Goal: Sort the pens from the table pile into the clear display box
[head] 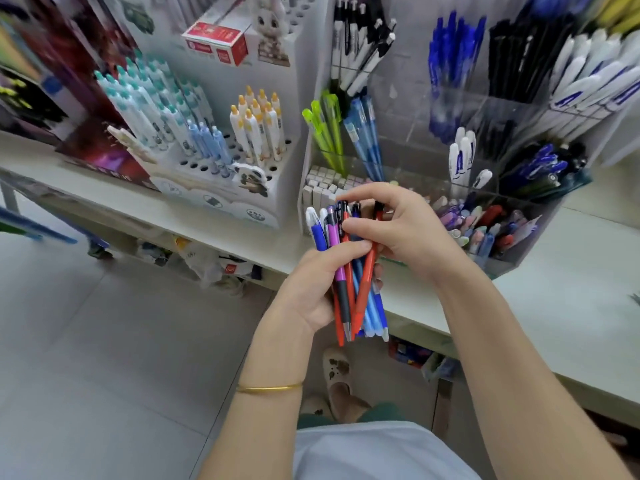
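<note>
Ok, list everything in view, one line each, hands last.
pen bundle: several, red, blue, purple; held upright before the table edge
clear display box: one, transparent, on the table at right
lime pens: few, green, front-left compartment
light blue pens: few, beside the lime ones
dark blue pens: many, rear compartment
black pens: many, rear compartment, right of the dark blue
mixed pens: many, assorted colours, lowest front compartment
white rack: one, holed, on the table at left, holding teal-, blue- and yellow-capped pens
red box: one, atop the rack
table: one, white
bracelet: one, gold, left wrist
left hand: grips the bundle
right hand: pinches pen tops in the bundle
</note>
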### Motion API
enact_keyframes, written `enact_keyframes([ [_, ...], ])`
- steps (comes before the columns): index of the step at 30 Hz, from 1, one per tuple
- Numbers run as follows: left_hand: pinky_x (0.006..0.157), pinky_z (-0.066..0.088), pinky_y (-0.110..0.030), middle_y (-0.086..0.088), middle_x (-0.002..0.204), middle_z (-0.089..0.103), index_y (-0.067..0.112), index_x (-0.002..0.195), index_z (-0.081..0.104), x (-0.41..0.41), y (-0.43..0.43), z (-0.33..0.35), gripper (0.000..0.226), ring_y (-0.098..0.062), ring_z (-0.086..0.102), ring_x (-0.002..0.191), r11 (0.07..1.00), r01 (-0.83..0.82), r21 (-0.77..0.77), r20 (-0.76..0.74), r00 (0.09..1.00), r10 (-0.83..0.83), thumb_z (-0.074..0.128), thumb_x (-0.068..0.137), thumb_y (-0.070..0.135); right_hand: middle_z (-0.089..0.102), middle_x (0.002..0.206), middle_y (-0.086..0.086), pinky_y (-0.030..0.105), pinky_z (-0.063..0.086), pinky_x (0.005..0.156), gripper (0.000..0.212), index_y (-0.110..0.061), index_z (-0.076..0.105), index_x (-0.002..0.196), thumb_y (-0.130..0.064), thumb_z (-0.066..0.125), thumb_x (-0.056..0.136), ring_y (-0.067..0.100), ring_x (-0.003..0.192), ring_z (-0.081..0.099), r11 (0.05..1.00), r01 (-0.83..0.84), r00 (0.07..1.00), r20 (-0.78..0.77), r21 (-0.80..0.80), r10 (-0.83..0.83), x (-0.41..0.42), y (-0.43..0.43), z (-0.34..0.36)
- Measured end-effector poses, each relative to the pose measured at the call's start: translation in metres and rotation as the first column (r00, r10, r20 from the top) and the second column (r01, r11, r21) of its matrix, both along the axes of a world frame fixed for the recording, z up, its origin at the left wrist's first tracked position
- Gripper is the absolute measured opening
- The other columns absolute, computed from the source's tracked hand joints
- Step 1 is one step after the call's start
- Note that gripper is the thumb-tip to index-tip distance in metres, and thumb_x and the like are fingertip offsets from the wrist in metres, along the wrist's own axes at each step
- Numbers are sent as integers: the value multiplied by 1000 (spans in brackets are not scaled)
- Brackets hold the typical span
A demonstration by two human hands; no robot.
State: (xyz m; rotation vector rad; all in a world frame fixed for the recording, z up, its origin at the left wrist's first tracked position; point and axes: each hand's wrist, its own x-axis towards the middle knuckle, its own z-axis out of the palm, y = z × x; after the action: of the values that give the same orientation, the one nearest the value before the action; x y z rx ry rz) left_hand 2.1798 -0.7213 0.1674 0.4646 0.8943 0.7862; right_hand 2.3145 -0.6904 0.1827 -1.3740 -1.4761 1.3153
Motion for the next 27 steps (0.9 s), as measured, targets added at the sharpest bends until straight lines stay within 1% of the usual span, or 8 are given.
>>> enact_keyframes([
  [4, 68, 59, -36, -12, 80, 66, 2, 98, 66, 2, 22, -3, 31, -21, 67, 68, 999, 46, 7, 35, 998, -47, 67, 77, 25, 50, 76, -2, 31, 44, 54, 23, -23, 63, 98, -4, 66, 86, 23, 62, 49, 996, 21, 986, -165, -86, -35, 10, 19, -1],
  [7, 69, 58, -36, -12, 81, 69, 3, 101, 69, 6, 38, -4, 38, -21, 68, 68, 999, 45, -18, 88, 995, -44, 67, 78, 34, 49, 82, 0, 22, 42, 44, 22, -19, 58, 97, 1, 59, 89, 15, 55, 50, 993, 19, 954, -294, -115, -52, 18, 31, -1],
  [11, 65, 59, -32, -11, 71, 68, 2, 95, 68, 7, 54, -2, 33, -18, 67, 63, 999, 38, -38, 112, 993, -34, 60, 77, 29, 46, 92, 14, 18, 35, 39, 21, -10, 50, 97, 10, 51, 90, 11, 50, 49, 995, 9, 889, -455, -101, -55, 23, 43, 0],
  [19, 75, 58, -37, -12, 78, 69, 0, 103, 64, -4, 78, 4, 37, -18, 68, 66, 997, 65, -30, 73, 995, -63, 64, 73, 21, 54, 69, 5, 22, 41, 41, 17, -8, 63, 100, 3, 58, 88, 31, 60, 43, 985, 142, 898, -407, -95, -168, 20, 56, 12],
  [21, 76, 58, -40, -10, 70, 69, 0, 101, 63, -8, 83, 9, 31, -18, 68, 62, 997, 76, 2, 18, 997, -77, 65, 74, 16, 56, 67, -1, 22, 43, 45, 16, -11, 63, 97, 3, 58, 89, 26, 57, 51, 969, 246, 905, -351, -26, -239, 26, 55, 21],
  [22, 69, 59, -37, -9, 67, 69, -1, 101, 61, -10, 85, 11, 25, -17, 67, 60, 996, 85, 20, 2, 996, -85, 63, 79, 11, 56, 68, -1, 20, 41, 46, 17, -11, 62, 96, 3, 58, 89, 19, 55, 51, 954, 300, 903, -330, 23, -276, 28, 54, 27],
  [24, 55, 58, -31, -8, 64, 68, -3, 102, 59, -14, 89, 15, 14, -17, 67, 56, 994, 100, 48, -31, 995, -99, 56, 89, 4, 55, 71, 1, 20, 40, 47, 18, -11, 61, 97, 4, 56, 90, 15, 54, 48, 905, 408, 883, -304, 122, -357, 33, 51, 39],
  [27, 53, 57, -29, -5, 64, 67, 1, 97, 59, -18, 94, 17, 6, -18, 68, 57, 988, 135, 78, -103, 987, -126, 55, 92, 3, 53, 71, -1, 22, 43, 49, 18, -14, 57, 97, 3, 54, 92, 14, 51, 50, 742, 591, 806, -222, 315, -548, 36, 44, 54],
])
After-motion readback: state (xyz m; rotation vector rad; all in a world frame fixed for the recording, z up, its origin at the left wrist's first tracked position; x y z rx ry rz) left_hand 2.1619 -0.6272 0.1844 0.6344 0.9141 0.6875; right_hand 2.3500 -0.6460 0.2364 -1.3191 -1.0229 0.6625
